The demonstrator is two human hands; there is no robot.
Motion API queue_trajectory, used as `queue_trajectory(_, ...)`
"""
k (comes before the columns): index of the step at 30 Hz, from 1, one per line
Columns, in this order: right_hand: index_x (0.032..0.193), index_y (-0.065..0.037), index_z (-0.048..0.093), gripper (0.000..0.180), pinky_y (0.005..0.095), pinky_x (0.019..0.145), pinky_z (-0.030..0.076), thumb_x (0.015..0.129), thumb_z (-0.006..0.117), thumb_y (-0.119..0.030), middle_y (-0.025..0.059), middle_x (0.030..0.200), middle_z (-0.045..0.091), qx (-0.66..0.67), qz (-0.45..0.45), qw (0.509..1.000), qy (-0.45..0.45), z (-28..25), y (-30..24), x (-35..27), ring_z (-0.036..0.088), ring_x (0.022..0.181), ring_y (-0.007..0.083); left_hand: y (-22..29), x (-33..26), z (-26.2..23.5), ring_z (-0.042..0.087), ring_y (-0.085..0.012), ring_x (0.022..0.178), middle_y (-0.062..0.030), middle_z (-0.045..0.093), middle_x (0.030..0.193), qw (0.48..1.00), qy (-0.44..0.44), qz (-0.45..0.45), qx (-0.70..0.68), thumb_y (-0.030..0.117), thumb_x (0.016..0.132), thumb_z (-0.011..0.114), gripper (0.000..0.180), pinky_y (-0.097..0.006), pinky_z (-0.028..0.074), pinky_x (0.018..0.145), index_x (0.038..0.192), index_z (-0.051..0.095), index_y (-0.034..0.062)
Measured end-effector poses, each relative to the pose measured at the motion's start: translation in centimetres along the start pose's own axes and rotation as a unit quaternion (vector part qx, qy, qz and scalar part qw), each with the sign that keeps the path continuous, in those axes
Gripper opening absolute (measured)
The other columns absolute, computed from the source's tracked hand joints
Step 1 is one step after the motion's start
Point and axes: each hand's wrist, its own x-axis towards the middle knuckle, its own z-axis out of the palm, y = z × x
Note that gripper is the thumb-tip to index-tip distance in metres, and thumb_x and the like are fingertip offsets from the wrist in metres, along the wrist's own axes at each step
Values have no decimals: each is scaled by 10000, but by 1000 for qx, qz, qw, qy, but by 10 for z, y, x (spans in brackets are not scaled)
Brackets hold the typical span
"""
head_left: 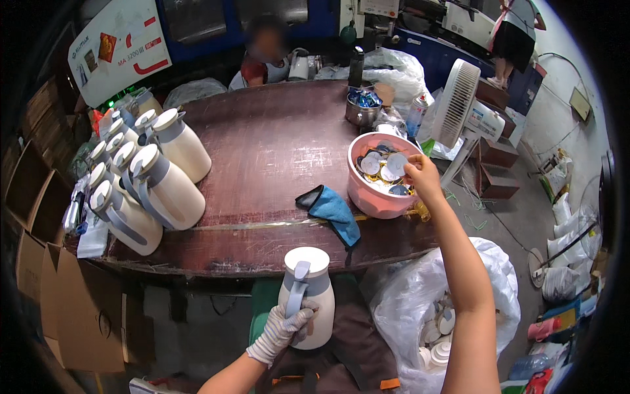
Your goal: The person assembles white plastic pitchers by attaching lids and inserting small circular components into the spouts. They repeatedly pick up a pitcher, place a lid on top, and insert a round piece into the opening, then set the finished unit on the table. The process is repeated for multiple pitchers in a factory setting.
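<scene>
My left hand, in a striped knit glove, is closed round the grey handle of a cream vacuum jug. The jug stands upright at my lap, with its white lid on top. My bare right hand reaches over the rim of a pink bucket on the table. Its fingertips are pinched on a round silver-white disc. Many similar discs with some yellow cord fill the bucket. A blue cloth lies crumpled on the table, left of the bucket.
Several cream jugs stand at the table's left. A metal pot, dark bottle and spray can stand behind the bucket. Right are a fan and a plastic bag of white lids. Another person sits across the table.
</scene>
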Motion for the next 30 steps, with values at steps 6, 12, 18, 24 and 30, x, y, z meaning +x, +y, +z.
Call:
queue_trajectory(6, 1006, 16, 587, 137, 261, 675, 530, 906, 577, -78, 87, 876, 662, 11, -72, 997, 8, -6, -12, -74, 638, 729, 137, -2, 2, -1, 529, -105, 468, -17, 559, 578, 1000, -17, 22, -14, 282, 893, 672, 300, -229, 413, 443, 1042, 670, 22)
queue_trajectory(12, 1046, 13, 574, 177, 272, 620, 531, 890, 548, -67, 107, 875, 670, 141, 128, 975, -117, 17, -29, -162, 659, 724, 172, -3, 3, -1, 526, -91, 498, -11, 568, 613, 999, -13, 44, -23, 214, 905, 672, 248, -227, 393, 441, 1087, 671, 45)
queue_trajectory(18, 1113, -30, 596, 296, 240, 796, 468, 827, 669, -56, 53, 1044, 648, 185, 292, 907, -240, 56, -19, -258, 603, 942, 120, -8, 7, -13, 624, -165, 562, -81, 649, 703, 995, -59, 49, -70, 568, 952, 451, 595, -263, 503, 520, 1076, 605, 6)
queue_trajectory(24, 1077, -11, 584, 215, 258, 888, 462, 868, 628, 11, 46, 1022, 624, 287, 182, 936, -87, 104, -22, -313, 593, 969, 116, -10, 9, -17, 642, -127, 700, -49, 676, 862, 998, 62, 27, 11, 403, 928, 598, 400, -259, 525, 635, 1082, 624, 35)
queue_trajectory(30, 1044, 2, 549, 159, 252, 756, 486, 888, 579, 13, 34, 919, 620, 293, 137, 943, -79, 134, -26, -331, 613, 845, 112, -27, 21, -42, 583, -72, 717, 6, 636, 835, 960, 36, 79, 264, 219, 886, 686, 222, -221, 488, 631, 1023, 646, 50)
